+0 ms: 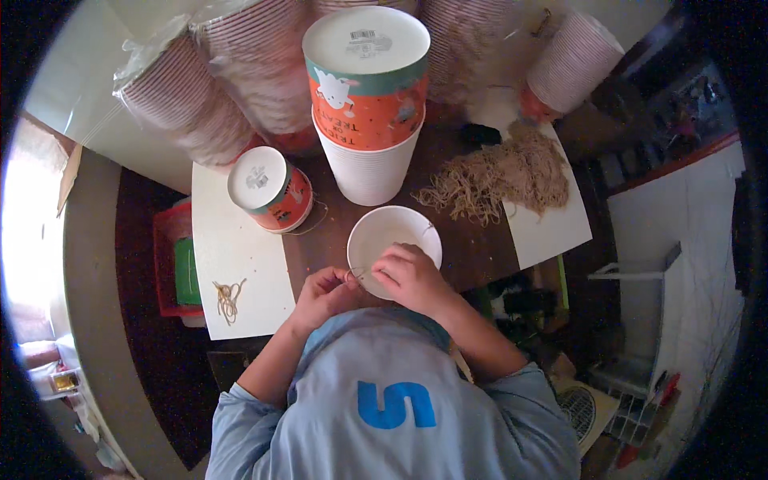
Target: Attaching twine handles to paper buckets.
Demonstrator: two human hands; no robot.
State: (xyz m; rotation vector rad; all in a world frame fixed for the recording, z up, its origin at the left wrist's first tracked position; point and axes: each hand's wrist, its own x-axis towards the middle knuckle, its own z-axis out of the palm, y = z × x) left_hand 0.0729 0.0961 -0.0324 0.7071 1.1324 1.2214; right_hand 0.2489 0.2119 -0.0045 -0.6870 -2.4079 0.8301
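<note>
A white paper cup (pixel 388 232) stands open side up on the brown table, right in front of me. My left hand (pixel 326 292) and my right hand (pixel 412 276) meet at its near rim. Between their pinched fingers runs a thin tan string (pixel 358 274) that touches the rim. Both hands are closed on that string. A short piece of string (pixel 427 230) also shows at the cup's right rim.
A tall stack of upside-down orange and white cups (pixel 368 104) stands behind. A single upside-down orange cup (pixel 270 189) sits left. A tan string pile (pixel 500 178) lies right; a few strings (pixel 228 296) lie on white paper (pixel 240 256). Bagged cup stacks (pixel 216 80) fill the back.
</note>
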